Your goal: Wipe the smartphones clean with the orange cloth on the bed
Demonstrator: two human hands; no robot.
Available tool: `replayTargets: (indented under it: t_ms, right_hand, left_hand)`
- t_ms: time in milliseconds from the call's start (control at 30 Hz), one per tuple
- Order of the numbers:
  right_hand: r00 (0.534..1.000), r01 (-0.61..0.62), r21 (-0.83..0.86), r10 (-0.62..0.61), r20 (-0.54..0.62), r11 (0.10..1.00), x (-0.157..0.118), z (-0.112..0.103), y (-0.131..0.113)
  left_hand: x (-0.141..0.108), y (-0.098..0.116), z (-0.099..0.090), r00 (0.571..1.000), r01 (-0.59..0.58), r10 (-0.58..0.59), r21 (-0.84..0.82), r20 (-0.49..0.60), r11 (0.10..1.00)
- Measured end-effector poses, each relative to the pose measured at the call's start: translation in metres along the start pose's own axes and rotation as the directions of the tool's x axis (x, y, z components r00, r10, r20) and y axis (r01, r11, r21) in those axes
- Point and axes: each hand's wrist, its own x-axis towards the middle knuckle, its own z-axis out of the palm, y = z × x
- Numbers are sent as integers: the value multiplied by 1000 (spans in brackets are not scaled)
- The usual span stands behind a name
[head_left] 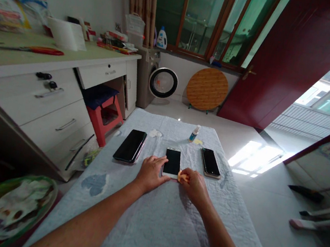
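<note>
A white smartphone (173,161) with a dark screen lies face up in the middle of the cloth-covered table. My left hand (151,173) rests at its left edge, thumb and fingers spread and touching the phone's side. At the phone's lower right corner, my right hand (195,185) pinches a small orange cloth (183,177) against the edge. To the left lies a larger black phone (130,146), and to the right another dark phone (210,162). Behind them a small spray bottle (194,133) with a white cap stands upright.
A pale blue quilted cloth (148,229) with heart patches covers the table. A full waste basket (55,196) stands at the lower left. Beyond are a white-drawered desk (52,101), a red stool (105,120), a washing machine (146,83) with its door ajar and a round wooden tabletop (207,89).
</note>
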Motion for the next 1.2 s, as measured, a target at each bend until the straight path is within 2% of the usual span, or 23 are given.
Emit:
replayTargets:
  t_ms: [133, 400, 533, 667, 833, 1000, 1200]
  right_hand:
    - [999, -39, -17, 39, -28, 999, 17, 4, -1]
    - [991, -97, -118, 85, -99, 988, 81, 8, 1]
    - [991, -101, -178, 83, -107, 979, 103, 10, 1]
    - [997, -51, -213, 38, -63, 976, 118, 9, 2]
    - [997, 65, -264, -54, 50, 962, 134, 1, 0]
    - [981, 160, -305, -119, 151, 939, 145, 2, -14]
    - [962, 238, -321, -177, 206, 917, 149, 14, -32]
  left_hand:
    - [1, -1, -2, 1000, 3, -3, -13, 24, 1000]
    - [1, -3, -2, 999, 3, -2, -49, 37, 999]
    - [1, -2, -4, 999, 2, -1, -47, 38, 999]
    - [1, 0, -7, 999, 3, -1, -56, 43, 998]
    - [0, 1, -8, 999, 15, -11, -76, 52, 997]
    - [0, 1, -9, 998, 39, -34, -76, 59, 996]
    - [-1, 0, -7, 999, 20, -17, -74, 42, 997]
